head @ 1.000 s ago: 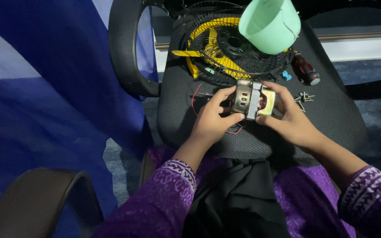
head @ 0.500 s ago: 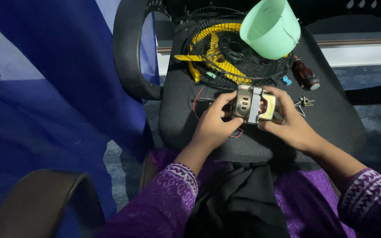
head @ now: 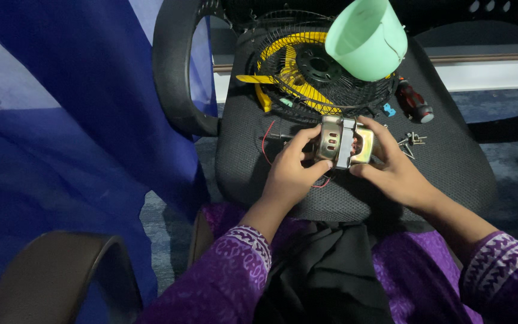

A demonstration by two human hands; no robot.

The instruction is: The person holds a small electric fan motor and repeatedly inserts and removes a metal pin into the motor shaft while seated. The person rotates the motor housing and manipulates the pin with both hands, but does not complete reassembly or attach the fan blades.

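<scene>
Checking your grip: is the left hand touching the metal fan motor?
Touching. Head view shows the left hand with its thumb and fingertips pressed against the fan motor.

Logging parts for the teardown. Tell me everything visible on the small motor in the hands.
The motor is a small metal unit: a dull silver end shell with oval vent slots, a grey laminated band round the middle, and a brass-coloured far end. It lies on its side, held just above the black mesh chair seat. The left hand grips the slotted end, the right hand the other. Thin red wires trail beside it.
</scene>
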